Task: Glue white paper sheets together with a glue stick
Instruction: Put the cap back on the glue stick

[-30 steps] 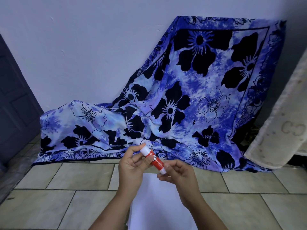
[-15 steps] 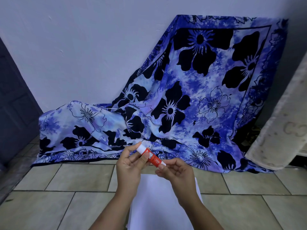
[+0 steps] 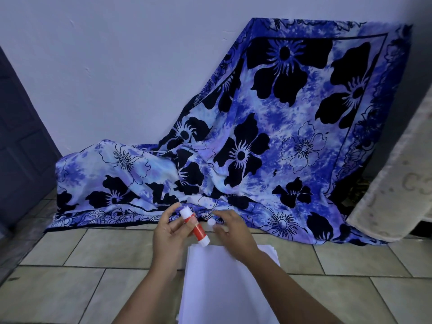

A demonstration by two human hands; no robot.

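Observation:
My left hand (image 3: 169, 232) grips a red glue stick (image 3: 197, 228) with white ends, tilted, just above the far edge of a stack of white paper sheets (image 3: 224, 284) lying on the tiled floor. My right hand (image 3: 233, 232) hovers to the right of the stick and pinches a small white cap (image 3: 211, 222) at its fingertips, clear of the stick. Both forearms reach in from the bottom edge, the right one crossing over the paper.
A blue floral cloth (image 3: 257, 141) drapes from the white wall down onto the floor right behind my hands. A dark door (image 3: 18, 141) stands at left and a beige rug (image 3: 397, 183) leans at right. Grey floor tiles (image 3: 81, 288) surround the paper.
My right hand has pulled the white cap off the lower end of the glue stick and moved away to the right. The stick now points more steeply downward.

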